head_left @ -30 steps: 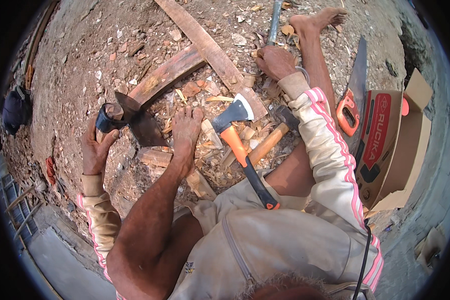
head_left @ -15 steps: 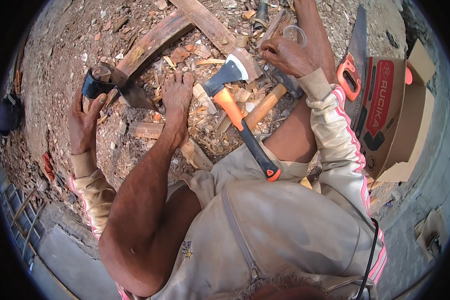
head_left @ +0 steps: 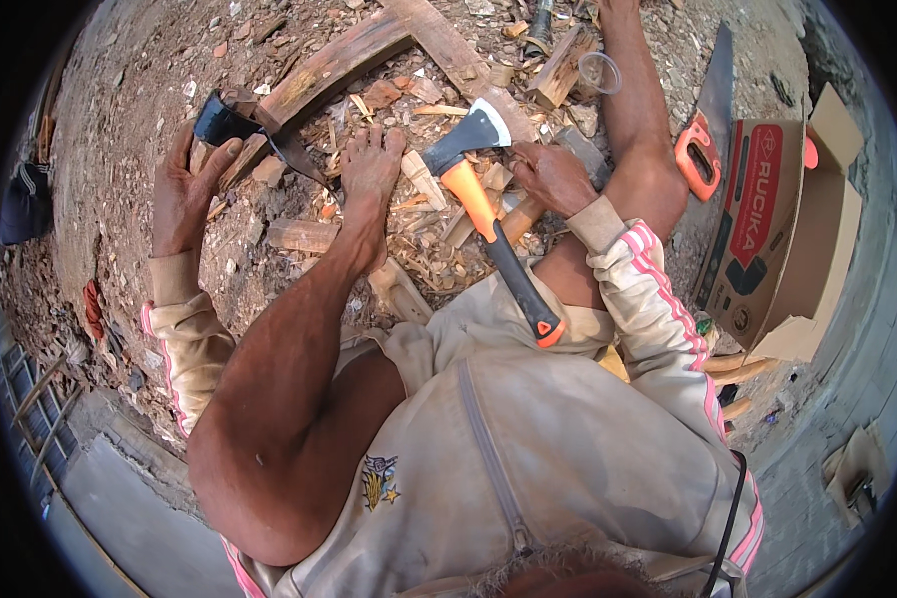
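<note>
On the left, my left hand (head_left: pixel 181 194) is closed around the collar end of a dark metal blade (head_left: pixel 297 157) with wood inside the collar; the thumb lies along its near side. The blade's tip reaches toward my bare foot (head_left: pixel 372 169). My right hand (head_left: pixel 558 179), fingers curled, is down over a wooden-handled tool (head_left: pixel 520 217), covering where handle and grey head meet; what the fingers grip is hidden. Just left of this hand is the head of an orange and black hatchet (head_left: pixel 483 204), whose handle end rests against my shorts.
Long planks (head_left: pixel 344 68) form an angle at the back, with wood chips (head_left: pixel 424 234) scattered below. A clear plastic ring (head_left: pixel 599 73) is beside my right leg. Further right are a handsaw (head_left: pixel 706 149) with an orange handle and an open cardboard box (head_left: pixel 812 239).
My right hand has come down and left from beside my right leg to the wooden-handled tool. My left hand and the dark blade have shifted slightly right and turned a little.
</note>
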Tool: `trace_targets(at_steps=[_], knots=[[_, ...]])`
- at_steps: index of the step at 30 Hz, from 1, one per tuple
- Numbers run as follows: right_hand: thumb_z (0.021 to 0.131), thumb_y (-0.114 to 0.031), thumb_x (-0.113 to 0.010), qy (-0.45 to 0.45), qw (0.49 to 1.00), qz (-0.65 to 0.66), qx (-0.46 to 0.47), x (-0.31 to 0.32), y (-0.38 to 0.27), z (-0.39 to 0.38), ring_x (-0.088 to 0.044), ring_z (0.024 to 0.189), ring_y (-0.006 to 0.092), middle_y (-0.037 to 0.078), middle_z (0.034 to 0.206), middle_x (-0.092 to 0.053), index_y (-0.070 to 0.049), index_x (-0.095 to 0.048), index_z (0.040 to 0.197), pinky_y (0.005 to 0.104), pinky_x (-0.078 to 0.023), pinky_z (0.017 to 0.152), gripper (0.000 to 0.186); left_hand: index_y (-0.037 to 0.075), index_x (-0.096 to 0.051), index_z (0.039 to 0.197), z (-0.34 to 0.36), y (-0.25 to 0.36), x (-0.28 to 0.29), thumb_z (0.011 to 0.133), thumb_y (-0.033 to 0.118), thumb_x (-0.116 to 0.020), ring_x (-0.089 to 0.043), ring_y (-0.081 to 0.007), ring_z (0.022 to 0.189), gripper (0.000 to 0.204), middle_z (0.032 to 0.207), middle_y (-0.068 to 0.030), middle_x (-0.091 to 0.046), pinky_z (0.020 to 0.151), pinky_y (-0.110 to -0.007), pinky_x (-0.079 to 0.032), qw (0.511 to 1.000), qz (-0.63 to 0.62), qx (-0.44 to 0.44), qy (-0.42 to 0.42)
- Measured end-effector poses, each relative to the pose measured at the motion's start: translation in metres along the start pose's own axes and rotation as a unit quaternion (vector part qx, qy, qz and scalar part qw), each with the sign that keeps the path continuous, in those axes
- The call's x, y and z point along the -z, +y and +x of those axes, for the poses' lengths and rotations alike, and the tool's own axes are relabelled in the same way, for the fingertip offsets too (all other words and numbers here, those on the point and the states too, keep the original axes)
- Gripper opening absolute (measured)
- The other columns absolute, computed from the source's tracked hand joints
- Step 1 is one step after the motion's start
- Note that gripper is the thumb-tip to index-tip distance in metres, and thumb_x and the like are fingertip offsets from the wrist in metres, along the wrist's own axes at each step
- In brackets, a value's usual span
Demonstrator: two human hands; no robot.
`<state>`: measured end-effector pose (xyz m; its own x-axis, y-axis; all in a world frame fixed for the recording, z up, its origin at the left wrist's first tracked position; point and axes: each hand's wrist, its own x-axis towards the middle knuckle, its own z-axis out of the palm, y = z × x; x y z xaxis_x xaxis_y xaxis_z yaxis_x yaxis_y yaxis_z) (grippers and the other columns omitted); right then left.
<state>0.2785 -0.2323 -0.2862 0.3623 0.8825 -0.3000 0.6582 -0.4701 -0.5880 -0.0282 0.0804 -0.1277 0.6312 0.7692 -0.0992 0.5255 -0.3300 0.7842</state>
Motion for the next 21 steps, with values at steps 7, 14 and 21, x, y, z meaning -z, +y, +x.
trace_targets(at_steps=[7,14,21], knots=[[0.092,-0.034,-0.060,-0.018,1.000,-0.005,-0.015,-0.033,-0.016,-0.026,-0.068,0.092,0.0417,0.023,0.102,-0.070,-0.005,-0.069,0.101,0.0528,-0.052,0.078,0.031,0.004,-0.066,0.124,0.000,-0.006,0.004,0.089,0.036,-0.080,-0.066,-0.0133,0.090,0.049,0.101,-0.0063,-0.072,0.080,-0.029,-0.053,0.998,0.055,-0.012,0.011],[0.093,-0.030,-0.063,-0.044,0.960,0.243,-0.136,-0.054,-0.061,-0.073,-0.069,0.080,0.0416,0.023,0.086,-0.068,-0.003,-0.059,0.116,0.0512,-0.053,0.071,0.036,0.004,-0.065,0.129,-0.002,-0.008,0.006,0.089,0.037,-0.081,-0.066,-0.0136,0.091,0.054,0.106,-0.0064,-0.073,0.080,-0.029,-0.053,0.998,0.063,0.015,0.004],[0.087,-0.020,-0.070,0.150,0.969,0.194,0.037,-0.029,-0.052,-0.035,-0.069,0.074,0.0375,0.022,0.082,-0.065,0.001,-0.052,0.133,0.0470,-0.053,0.070,0.054,0.005,-0.066,0.129,-0.001,-0.013,0.006,0.088,0.043,-0.080,-0.068,-0.0142,0.086,0.058,0.100,-0.0069,-0.074,0.077,-0.031,-0.054,0.997,0.076,0.001,0.018]])
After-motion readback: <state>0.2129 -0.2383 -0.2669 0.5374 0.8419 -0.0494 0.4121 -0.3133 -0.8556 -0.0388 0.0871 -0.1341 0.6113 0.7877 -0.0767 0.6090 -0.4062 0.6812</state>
